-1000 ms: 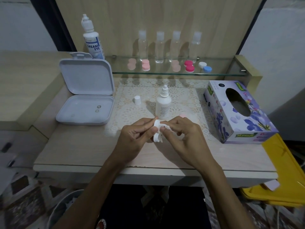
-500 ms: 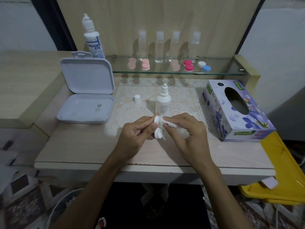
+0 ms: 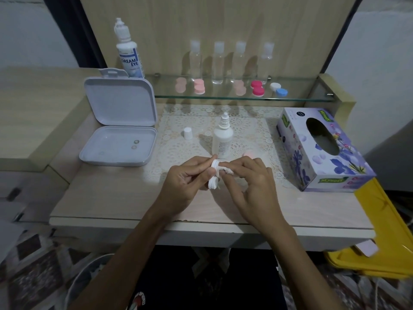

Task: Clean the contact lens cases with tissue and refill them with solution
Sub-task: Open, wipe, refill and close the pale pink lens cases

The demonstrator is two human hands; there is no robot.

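Left hand (image 3: 187,180) grips the white lens case (image 3: 214,175) on edge; right hand (image 3: 252,182) pinches tissue (image 3: 226,170) against it, above the counter (image 3: 111,198), solution bottle (image 3: 222,139) just behind.

Bare surface (image 3: 107,195) to my left front is open for passing; straight ahead the uncapped bottle (image 3: 221,139) and its cap (image 3: 188,133) block, open white box (image 3: 118,130) far left, tissue box (image 3: 321,151) walls the right.

tissue (image 3: 226,170): mostly hidden by right hand (image 3: 252,182) | yellow tray (image 3: 384,231): cut off right
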